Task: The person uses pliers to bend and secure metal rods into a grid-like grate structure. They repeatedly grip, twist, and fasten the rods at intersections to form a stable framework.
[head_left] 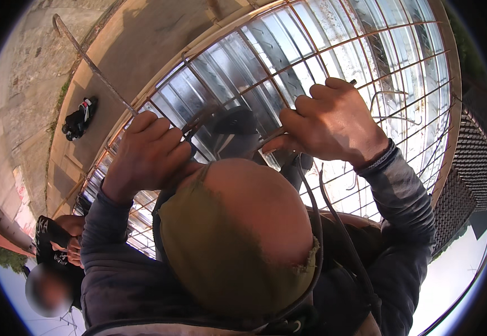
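Observation:
My left hand (148, 151) is closed in a fist round a rusty steel rod (95, 70). The rod reaches up and left and has a bent end. Around a dark, narrow bar (271, 135) my right hand (330, 123) is wrapped; the bar shows beside the thumb, and a dark tip sticks out past the knuckles. Whether the two hands hold one piece cannot be made out. Beneath both hands lies a grid of thin rusty bars (294, 63) over shiny corrugated metal sheets (322, 33). Below the hands, frayed olive cloth (215, 246) partly covers bare skin, apparently a bent knee.
At the lower left another person (58, 241) in dark clothes is close by, hands together. Far below on the left, a rider on a motorcycle (81, 117) is on the road (137, 39). A dark cord (344, 229) hangs beside the knee. Dark ribbed roofing (470, 151) borders the right.

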Demonstrator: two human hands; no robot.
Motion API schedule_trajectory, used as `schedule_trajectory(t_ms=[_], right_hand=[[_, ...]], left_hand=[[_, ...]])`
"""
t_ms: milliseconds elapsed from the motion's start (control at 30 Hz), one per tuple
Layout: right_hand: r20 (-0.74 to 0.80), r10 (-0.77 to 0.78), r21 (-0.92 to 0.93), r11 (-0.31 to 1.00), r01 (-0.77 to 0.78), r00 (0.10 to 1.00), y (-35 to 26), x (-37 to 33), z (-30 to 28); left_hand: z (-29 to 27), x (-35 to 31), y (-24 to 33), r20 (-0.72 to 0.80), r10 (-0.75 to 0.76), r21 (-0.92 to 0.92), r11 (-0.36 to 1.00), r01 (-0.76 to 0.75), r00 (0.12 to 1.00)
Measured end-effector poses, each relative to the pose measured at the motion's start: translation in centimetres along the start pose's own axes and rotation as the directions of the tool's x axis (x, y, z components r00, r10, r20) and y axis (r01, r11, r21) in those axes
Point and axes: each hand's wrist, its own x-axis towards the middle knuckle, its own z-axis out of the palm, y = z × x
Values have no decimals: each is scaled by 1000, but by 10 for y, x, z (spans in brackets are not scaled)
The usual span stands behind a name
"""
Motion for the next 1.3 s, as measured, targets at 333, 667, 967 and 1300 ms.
schedule_trajectory(t_ms=[333, 667, 967, 1300], right_hand=[[-20, 89, 19, 996, -89, 996, -11, -5, 13], [36, 256, 257, 932, -257, 966, 18, -15, 50], [220, 691, 646, 426, -634, 689, 48, 31, 123], [-106, 711, 136, 703, -698, 696, 63, 16, 213]], left_hand=[[8, -11, 12, -32, -174, -81, 982, 171, 984], [42, 34, -73, -170, 44, -347, 932, -102, 984], [149, 147, -145, -325, -504, -462, 823, 331, 800], [182, 179, -145, -217, -597, -317, 791, 523, 772]])
